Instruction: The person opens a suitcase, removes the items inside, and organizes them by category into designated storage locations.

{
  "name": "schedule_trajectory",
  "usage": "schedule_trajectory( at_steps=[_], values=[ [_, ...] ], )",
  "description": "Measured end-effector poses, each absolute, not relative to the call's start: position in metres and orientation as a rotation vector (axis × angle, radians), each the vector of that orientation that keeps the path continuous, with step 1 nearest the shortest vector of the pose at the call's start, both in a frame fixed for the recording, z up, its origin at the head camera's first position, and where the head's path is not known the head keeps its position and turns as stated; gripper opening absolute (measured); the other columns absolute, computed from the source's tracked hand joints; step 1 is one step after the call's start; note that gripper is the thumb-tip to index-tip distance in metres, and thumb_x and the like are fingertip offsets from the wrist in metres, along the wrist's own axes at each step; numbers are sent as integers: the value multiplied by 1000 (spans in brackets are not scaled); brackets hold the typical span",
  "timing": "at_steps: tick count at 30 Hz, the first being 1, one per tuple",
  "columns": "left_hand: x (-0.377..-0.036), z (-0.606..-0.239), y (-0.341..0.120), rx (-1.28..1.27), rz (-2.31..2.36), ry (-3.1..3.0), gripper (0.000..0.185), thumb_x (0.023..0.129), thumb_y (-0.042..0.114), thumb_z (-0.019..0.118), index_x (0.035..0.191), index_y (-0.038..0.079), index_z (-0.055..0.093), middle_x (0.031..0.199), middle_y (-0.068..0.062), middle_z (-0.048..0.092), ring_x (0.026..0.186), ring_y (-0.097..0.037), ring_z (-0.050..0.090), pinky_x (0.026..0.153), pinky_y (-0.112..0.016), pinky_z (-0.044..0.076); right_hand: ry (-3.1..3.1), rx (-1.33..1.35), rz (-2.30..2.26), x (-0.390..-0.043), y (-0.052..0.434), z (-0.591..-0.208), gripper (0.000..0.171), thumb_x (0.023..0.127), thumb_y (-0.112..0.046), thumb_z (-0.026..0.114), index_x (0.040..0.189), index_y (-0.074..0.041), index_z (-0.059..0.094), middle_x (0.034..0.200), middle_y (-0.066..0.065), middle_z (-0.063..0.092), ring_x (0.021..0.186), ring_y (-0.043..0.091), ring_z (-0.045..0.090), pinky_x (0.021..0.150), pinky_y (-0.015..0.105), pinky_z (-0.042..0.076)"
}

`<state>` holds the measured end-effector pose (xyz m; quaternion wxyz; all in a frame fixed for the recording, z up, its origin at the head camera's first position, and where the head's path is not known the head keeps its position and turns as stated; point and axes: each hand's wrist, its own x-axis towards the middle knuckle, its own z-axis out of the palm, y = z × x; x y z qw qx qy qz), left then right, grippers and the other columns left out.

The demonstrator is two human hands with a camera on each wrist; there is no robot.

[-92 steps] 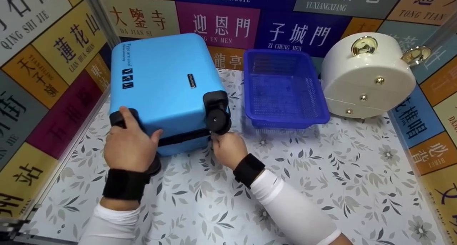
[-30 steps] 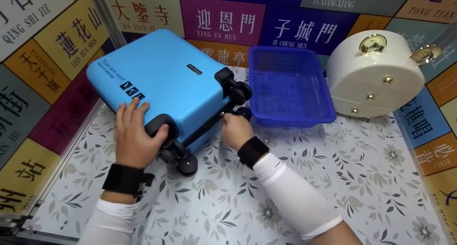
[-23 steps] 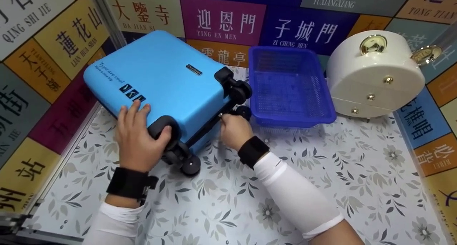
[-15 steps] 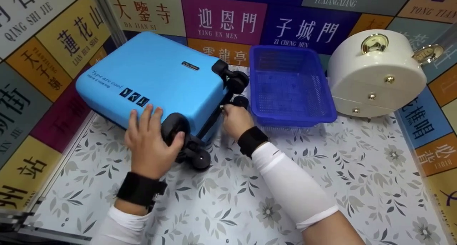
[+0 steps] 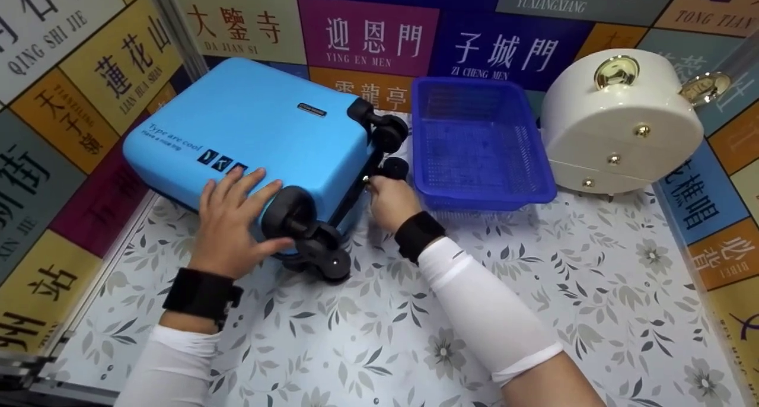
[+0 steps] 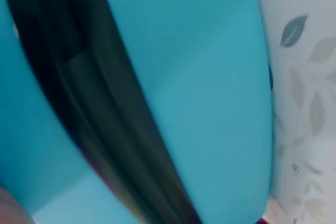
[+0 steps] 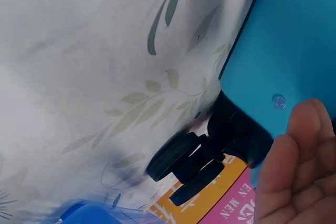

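A light blue hard-shell suitcase (image 5: 255,116) lies flat on the floral surface, its black-wheeled end angled toward the front right. My left hand (image 5: 228,229) rests on its front corner with fingers spread, beside a black wheel (image 5: 335,266). In the left wrist view, the suitcase's black zipper band (image 6: 105,98) runs diagonally across the blue side. At the wheeled end, my right hand (image 5: 394,202) is curled at the zipper line, pinching a small metal zipper pull (image 5: 366,180) at its fingertips. The right wrist view shows its fingers (image 7: 278,166) close to the blue shell.
A blue plastic basket (image 5: 483,202) stands just right of the suitcase. Beyond it is a cream rounded case (image 5: 622,110) with gold knobs and handles. Panels with printed characters (image 5: 367,36) enclose the back and sides.
The suitcase has turned so its wheeled end faces more to the right. My left hand moved from the corner onto the shell; lately its thumb came off the wheel. My right hand stays at the zipper.
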<state>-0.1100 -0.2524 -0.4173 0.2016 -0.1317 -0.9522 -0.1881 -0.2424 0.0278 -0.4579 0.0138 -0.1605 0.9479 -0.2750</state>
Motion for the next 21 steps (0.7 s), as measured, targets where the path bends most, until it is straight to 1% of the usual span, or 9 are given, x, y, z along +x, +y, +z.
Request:
schedule_trajectory(
  at_steps=[5, 9, 11, 12, 14, 16, 18, 19, 21],
  values=[
    [-115, -424, -238, -343, -550, -2583, 98, 71, 56, 91, 154, 20, 55, 163, -14, 46, 156, -43, 30, 125, -71, 10, 2885, -490, -899, -236, 28, -458, 26, 106, -14, 51, 120, -10, 73, 110, 10, 79, 95, 30, 75, 86, 47, 60],
    [-120, -425, -217, -260, -547, -2595, 96, 74, 56, 90, 155, 21, 54, 163, -13, 46, 156, -41, 29, 125, -70, 10, 2910, -537, -878, -231, 30, -462, 23, 107, -15, 53, 113, -7, 74, 102, 11, 79, 91, 32, 75, 83, 48, 60],
    [-122, -425, -206, -211, -540, -2597, 95, 74, 55, 91, 155, 21, 54, 163, -12, 46, 156, -40, 29, 126, -70, 11, 2921, -561, -874, -229, 31, -463, 22, 107, -16, 54, 109, -7, 74, 101, 13, 79, 92, 34, 75, 84, 49, 60],
    [-124, -425, -200, -187, -536, -2600, 95, 74, 55, 91, 155, 21, 54, 163, -12, 45, 156, -40, 29, 126, -69, 11, 2920, -562, -870, -228, 32, -464, 18, 106, -14, 57, 108, -7, 74, 100, 12, 79, 93, 35, 75, 85, 50, 60],
    [-127, -424, -190, -153, -538, -2613, 95, 75, 54, 90, 155, 21, 52, 164, -12, 44, 157, -40, 28, 126, -69, 11, 2904, -548, -873, -227, 35, -464, 17, 102, -9, 61, 112, -9, 74, 104, 11, 79, 97, 33, 75, 89, 48, 60],
    [-129, -419, -185, -142, -552, -2650, 95, 77, 53, 90, 157, 22, 50, 165, -12, 41, 158, -40, 25, 126, -68, 10, 2897, -544, -855, -226, 37, -463, 22, 100, -7, 62, 117, -11, 74, 109, 10, 80, 102, 33, 75, 94, 47, 60],
    [-130, -412, -190, -167, -564, -2715, 97, 77, 53, 91, 159, 23, 47, 167, -12, 38, 158, -40, 23, 126, -68, 9, 2896, -546, -828, -225, 38, -463, 28, 97, -5, 64, 122, -12, 74, 111, 8, 80, 103, 31, 75, 95, 46, 59],
    [-131, -407, -196, -185, -571, -2753, 100, 77, 53, 91, 160, 24, 45, 169, -12, 36, 159, -41, 22, 127, -68, 9, 2902, -552, -817, -225, 38, -462, 28, 98, -7, 63, 124, -12, 74, 112, 8, 80, 103, 31, 75, 95, 46, 59],
    [-133, -399, -212, -214, -570, -2820, 106, 75, 52, 93, 163, 26, 40, 171, -12, 32, 160, -41, 20, 127, -68, 8, 2904, -559, -794, -225, 39, -461, 25, 101, -12, 61, 123, -12, 74, 112, 8, 80, 102, 31, 76, 94, 46, 60]
  ],
)
